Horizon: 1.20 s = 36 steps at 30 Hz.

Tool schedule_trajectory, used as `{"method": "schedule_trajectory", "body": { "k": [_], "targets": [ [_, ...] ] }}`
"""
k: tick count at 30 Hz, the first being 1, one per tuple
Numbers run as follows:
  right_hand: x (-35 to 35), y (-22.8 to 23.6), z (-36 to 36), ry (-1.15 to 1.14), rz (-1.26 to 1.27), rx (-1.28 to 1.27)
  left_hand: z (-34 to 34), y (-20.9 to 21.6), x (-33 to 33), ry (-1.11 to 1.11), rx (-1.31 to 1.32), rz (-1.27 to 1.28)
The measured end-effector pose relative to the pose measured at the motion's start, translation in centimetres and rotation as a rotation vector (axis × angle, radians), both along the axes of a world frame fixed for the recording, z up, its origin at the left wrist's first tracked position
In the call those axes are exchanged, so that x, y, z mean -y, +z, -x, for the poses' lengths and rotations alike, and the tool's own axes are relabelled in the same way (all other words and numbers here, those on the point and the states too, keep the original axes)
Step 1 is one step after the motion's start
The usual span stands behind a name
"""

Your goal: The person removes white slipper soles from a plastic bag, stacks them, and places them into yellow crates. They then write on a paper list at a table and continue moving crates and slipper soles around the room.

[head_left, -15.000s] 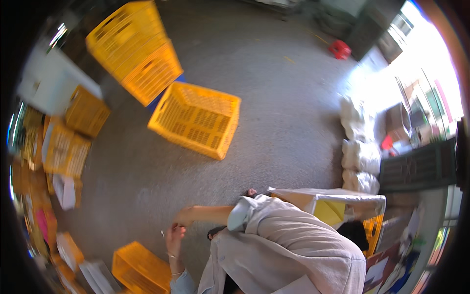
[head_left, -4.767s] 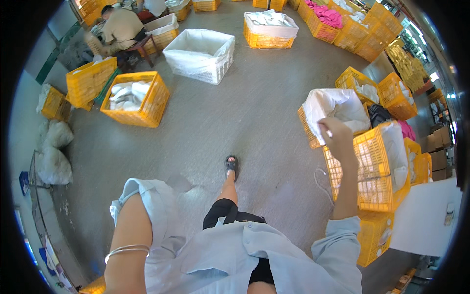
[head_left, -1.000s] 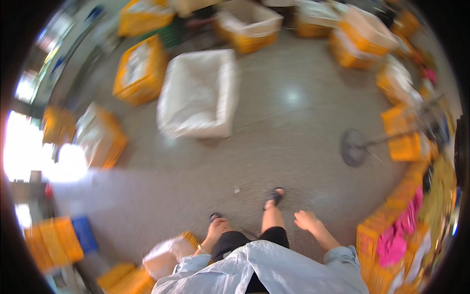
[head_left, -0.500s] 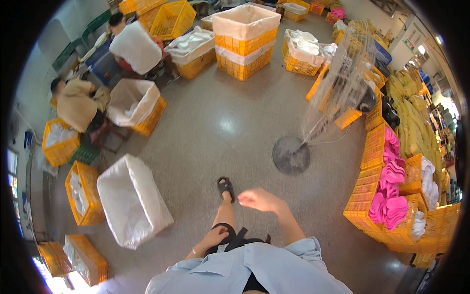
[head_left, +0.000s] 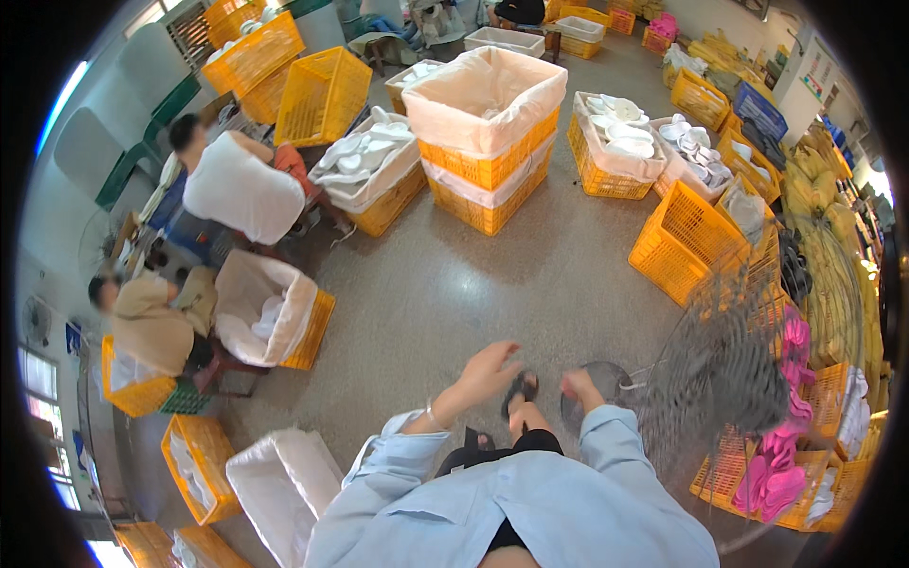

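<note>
My left hand is held out in front of my body, fingers loosely stretched and nothing in them. Lower and to the right, my right hand is curled in above the round fan base, with no object showing in it. Neither hand touches anything. Ahead stands a stack of yellow crates, its top one lined with a pale cloth. White shoe soles fill the lined crate left of the stack. More white soles lie in a crate to its right.
A caged standing fan is close on my right, beside crates of pink soles. Two people sit at the left, one in a white shirt, one in tan. A white-lined bin stands near my left side.
The crate stack has come nearer and the fan now stands closer on my right. My left hand has swung up and forward; my right has drawn back toward my body.
</note>
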State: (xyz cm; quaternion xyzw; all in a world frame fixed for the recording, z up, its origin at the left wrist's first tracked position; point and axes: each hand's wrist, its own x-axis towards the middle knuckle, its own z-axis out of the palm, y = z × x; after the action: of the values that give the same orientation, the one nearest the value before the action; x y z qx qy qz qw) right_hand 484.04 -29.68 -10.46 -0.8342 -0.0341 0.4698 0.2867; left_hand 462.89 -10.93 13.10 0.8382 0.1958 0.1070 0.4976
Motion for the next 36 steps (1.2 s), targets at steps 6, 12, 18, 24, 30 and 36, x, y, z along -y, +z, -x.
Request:
{"method": "schedule_trajectory", "body": {
  "k": [6,12,18,24,30,36],
  "targets": [
    [4.0,-11.2,-10.7,-0.456,-0.133,-0.317,-18.1,0.1,-9.5,-0.320,-0.060,0.181],
    [-5.7,-9.4,-26.3,-0.570,-0.152,-0.260,-25.6,-1.2,-20.1,-0.635,-0.301,0.454],
    [-26.9,3.3,-49.6,-0.454,-0.429,-0.017,-36.0,-6.1,-32.6,-0.154,-0.616,0.681],
    [-32.9,4.5,-63.5,-0.327,-0.413,0.247,-56.9,-6.7,-47.7,-0.060,-0.373,0.747],
    [-24.3,-0.2,-63.8,-0.659,-0.135,0.011,-83.6,-1.1,-57.2,-0.366,-0.297,0.180],
    [-23.5,-1.8,-65.7,-1.185,0.293,-0.421,-103.7,-1.2,-61.3,-0.566,-0.018,-0.315]
  ]
}}
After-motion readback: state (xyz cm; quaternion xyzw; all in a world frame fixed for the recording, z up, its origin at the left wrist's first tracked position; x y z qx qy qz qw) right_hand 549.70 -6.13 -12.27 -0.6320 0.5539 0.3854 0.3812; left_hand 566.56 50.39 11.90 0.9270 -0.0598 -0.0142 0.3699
